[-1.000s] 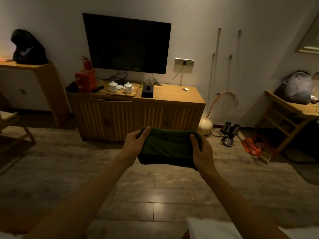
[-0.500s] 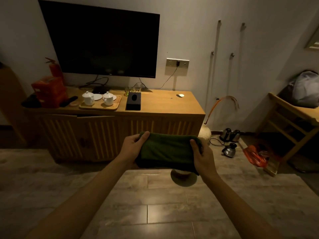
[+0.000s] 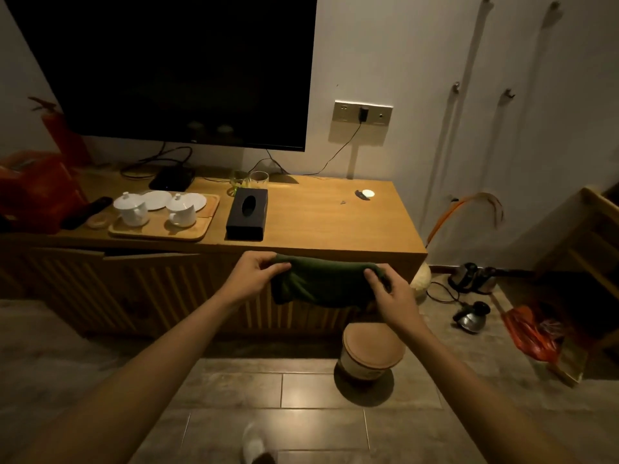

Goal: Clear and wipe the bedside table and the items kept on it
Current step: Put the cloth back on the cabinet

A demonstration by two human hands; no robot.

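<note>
Two cups (image 3: 130, 209) on wooden tray (image 3: 157, 233)

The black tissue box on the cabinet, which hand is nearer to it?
Left. The left hand grips the green cloth just below the tissue box; the right hand is farther right.

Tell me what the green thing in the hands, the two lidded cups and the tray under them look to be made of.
Green cloth: soft matte fabric, likely terry; it sags between left hand and right hand.
Cups: glossy white, likely glazed ceramic.
Tray: pale wood or bamboo, smooth satin finish.
</note>
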